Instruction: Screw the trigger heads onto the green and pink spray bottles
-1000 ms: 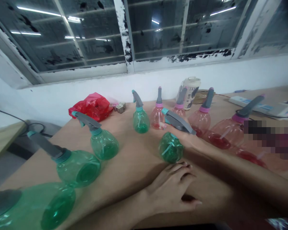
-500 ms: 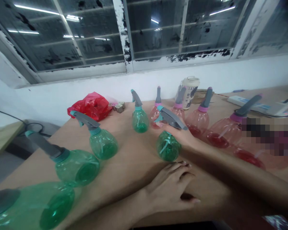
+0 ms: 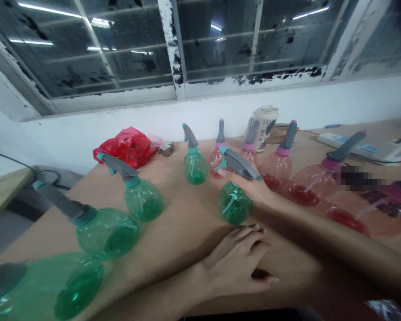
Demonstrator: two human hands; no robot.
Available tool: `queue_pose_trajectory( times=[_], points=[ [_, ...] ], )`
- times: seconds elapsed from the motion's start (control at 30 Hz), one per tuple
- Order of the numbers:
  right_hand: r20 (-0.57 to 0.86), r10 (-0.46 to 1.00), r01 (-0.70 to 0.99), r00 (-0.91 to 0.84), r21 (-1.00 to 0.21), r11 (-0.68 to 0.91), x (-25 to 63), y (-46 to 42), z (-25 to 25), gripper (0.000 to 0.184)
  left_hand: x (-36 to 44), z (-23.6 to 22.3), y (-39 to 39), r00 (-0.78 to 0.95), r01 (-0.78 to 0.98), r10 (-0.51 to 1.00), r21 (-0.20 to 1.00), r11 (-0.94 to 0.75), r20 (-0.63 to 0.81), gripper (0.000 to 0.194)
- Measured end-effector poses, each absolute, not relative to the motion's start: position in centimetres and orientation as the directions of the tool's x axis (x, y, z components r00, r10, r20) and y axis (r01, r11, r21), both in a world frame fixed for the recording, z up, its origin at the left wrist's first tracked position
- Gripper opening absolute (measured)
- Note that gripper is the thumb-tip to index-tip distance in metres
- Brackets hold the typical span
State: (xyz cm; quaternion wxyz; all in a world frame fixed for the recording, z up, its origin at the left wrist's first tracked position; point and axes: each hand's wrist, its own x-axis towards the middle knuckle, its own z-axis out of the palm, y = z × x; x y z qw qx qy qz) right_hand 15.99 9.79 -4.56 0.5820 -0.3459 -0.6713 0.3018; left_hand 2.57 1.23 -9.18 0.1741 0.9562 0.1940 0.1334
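Observation:
A green spray bottle point(image 3: 234, 205) with a grey and teal trigger head stands in the middle of the table. My right hand point(image 3: 243, 183) is wrapped round its neck, just below the head. My left hand point(image 3: 239, 258) rests palm down on the tabletop in front of that bottle, fingers spread, holding nothing. Left of my hands stand more green spray bottles, among them a near one point(image 3: 108, 234), one beyond it point(image 3: 143, 198) and a far one point(image 3: 195, 167). To the right is a curve of pink spray bottles, including one point(image 3: 276, 169) behind my right forearm.
At the back lie a red plastic bag point(image 3: 127, 147) and small grey blocks point(image 3: 166, 148). A paper cup point(image 3: 264, 127) with a lid stands behind the pink bottles. On the right are a white power strip point(image 3: 350, 146) and a cable. The wall and window bound the table point(image 3: 177, 214).
Both hands and the bottles hold their places, my right hand still round the green bottle's neck. Only the camera view has shifted very slightly.

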Motion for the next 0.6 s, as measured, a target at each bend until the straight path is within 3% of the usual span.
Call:
queue_pose_trajectory(
  times=[0.43, 0.6],
  points=[
    [0.538, 0.842, 0.275, -0.017, -0.807, 0.522, 16.2, 8.7, -4.3, 0.018, 2.6, -9.3, 1.1, 0.892, 0.327, 0.414, 0.376, -0.867, 0.18, 0.05],
    [0.525, 0.844, 0.167, -0.109, -0.828, 0.536, 15.0, 8.8, -4.1, 0.025, 2.6, -9.4, 0.9, 0.897, 0.3, 0.392, 0.373, -0.878, 0.202, 0.05]
  ],
)
